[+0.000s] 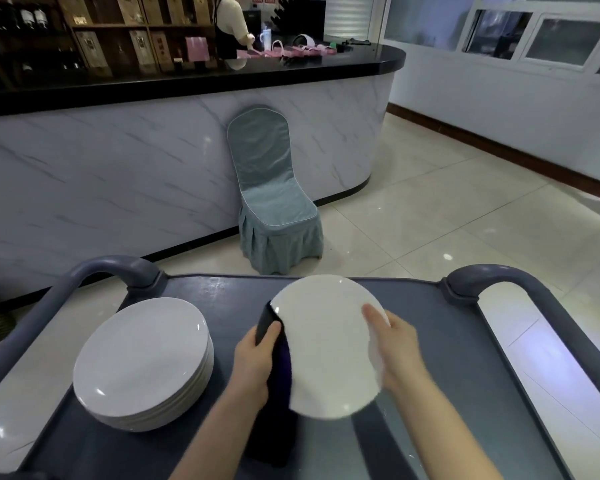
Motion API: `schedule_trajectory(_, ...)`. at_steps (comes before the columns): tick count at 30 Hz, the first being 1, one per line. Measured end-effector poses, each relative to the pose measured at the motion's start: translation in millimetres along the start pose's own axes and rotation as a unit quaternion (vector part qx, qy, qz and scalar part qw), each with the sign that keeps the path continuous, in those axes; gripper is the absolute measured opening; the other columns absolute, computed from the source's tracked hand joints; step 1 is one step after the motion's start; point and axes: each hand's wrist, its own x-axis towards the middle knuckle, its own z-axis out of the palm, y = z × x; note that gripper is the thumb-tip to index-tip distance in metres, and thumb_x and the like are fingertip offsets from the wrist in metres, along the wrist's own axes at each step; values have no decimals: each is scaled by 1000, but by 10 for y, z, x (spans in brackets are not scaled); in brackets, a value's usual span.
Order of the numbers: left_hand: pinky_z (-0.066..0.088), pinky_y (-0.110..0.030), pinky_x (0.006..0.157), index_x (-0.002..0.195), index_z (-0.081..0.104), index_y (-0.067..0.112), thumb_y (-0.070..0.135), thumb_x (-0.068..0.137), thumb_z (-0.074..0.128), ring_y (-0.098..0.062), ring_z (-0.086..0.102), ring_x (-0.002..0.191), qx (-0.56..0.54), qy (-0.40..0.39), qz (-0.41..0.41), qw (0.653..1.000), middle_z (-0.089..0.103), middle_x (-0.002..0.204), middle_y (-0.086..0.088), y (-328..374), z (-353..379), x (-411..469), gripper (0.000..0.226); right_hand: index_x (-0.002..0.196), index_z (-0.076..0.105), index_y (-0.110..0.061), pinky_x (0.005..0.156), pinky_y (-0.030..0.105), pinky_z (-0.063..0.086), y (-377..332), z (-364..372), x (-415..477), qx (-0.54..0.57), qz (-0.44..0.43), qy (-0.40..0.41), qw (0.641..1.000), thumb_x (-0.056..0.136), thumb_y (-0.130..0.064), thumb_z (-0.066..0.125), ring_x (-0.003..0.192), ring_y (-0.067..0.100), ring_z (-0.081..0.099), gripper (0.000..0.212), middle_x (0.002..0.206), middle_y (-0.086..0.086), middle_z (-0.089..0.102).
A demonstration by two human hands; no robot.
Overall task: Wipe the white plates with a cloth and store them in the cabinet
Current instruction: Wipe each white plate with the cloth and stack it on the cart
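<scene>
A white plate [326,344] is held tilted above the grey cart top [437,341]. My right hand [394,344] grips its right rim, thumb lying on the plate's face. My left hand [255,358] grips a dark cloth [278,410] against the plate's left edge; the cloth hangs down below the plate. A stack of several white plates [141,362] rests on the cart's left side, just left of my left hand.
The cart has raised grey handles at the far left [118,268] and far right [492,275]. Beyond it stands a blue-grey covered chair [271,195] against a marble-fronted counter [118,168]. A person stands behind the counter. Tiled floor lies to the right.
</scene>
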Motion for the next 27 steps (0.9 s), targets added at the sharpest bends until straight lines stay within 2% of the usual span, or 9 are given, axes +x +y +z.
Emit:
schedule_trajectory(4, 46, -36, 96, 122, 60, 10, 25, 97, 58, -26, 59, 107, -43, 184, -57, 980, 64, 118, -8, -220, 214, -260, 30, 83, 66, -20, 66, 29, 51, 346, 369, -298, 144, 47, 132, 980, 99, -28, 55, 77, 18, 67, 21, 86, -2, 71)
schedule_trajectory(8, 50, -36, 84, 109, 61, 13, 22, 96, 59, -23, 63, 91, -73, 123, -81, 986, 68, 101, -6, -75, 53, -170, 15, 104, 64, -36, 79, 22, 52, 339, 130, -357, 4, -73, 19, 997, 97, -29, 59, 98, 4, 67, 12, 108, -13, 73)
schedule_trajectory(10, 50, -34, 78, 103, 62, 12, 22, 97, 58, -24, 63, 89, -48, 102, -66, 991, 67, 98, -6, 42, -43, -86, 12, 122, 53, -51, 86, 7, 46, 282, -85, -372, -96, -196, -52, 974, 91, -33, 67, 116, -10, 56, 39, 124, -32, 61)
schedule_trajectory(12, 51, -32, 68, 92, 63, 13, 22, 97, 57, -24, 64, 84, -29, 89, -59, 994, 68, 91, -6, 162, -124, -27, 12, 135, 50, -48, 106, 8, 33, 204, -266, -376, -243, -332, -115, 904, 86, -42, 70, 137, -8, 37, 54, 148, -29, 41)
schedule_trajectory(14, 49, -30, 62, 83, 62, 14, 21, 98, 57, -23, 63, 77, 0, 74, -61, 995, 68, 86, -7, 270, -192, 14, 17, 132, 61, -32, 119, 34, 28, 170, -390, -349, -420, -483, -161, 752, 84, -49, 71, 146, 11, 34, 52, 155, -6, 40)
schedule_trajectory(16, 49, -29, 60, 83, 63, 11, 20, 98, 57, -24, 63, 75, 40, 41, -71, 996, 69, 85, -9, 370, -221, 28, 19, 124, 69, -24, 113, 52, 37, 140, -396, -319, -511, -559, -189, 625, 84, -37, 78, 139, 24, 46, 43, 146, 4, 53)
schedule_trajectory(20, 50, -29, 65, 103, 67, 1, 17, 99, 54, -26, 65, 78, 99, -30, -101, 989, 71, 90, -12, 531, -239, 43, 21, 116, 74, -24, 91, 39, 57, 102, -284, -353, -528, -627, -196, 537, 74, -2, 72, 115, 21, 67, 47, 126, -2, 69)
schedule_trajectory(22, 51, -33, 71, 112, 66, -2, 20, 97, 57, -30, 65, 84, 45, -34, -132, 990, 71, 102, -17, 574, -252, 63, 28, 120, 72, -28, 80, 32, 60, 73, -251, -393, -515, -617, -196, 562, 69, 2, 74, 111, 17, 69, 59, 124, -7, 70)
schedule_trajectory(27, 42, -41, 100, 103, 60, 3, 47, 90, 57, -30, 56, 93, -176, -68, -138, 972, 57, 100, -15, 442, 10, -79, 46, 131, 58, -47, 78, 28, 57, 7, -46, -544, -400, -463, -171, 772, 93, -16, 61, 101, 8, 68, 49, 120, -20, 69)
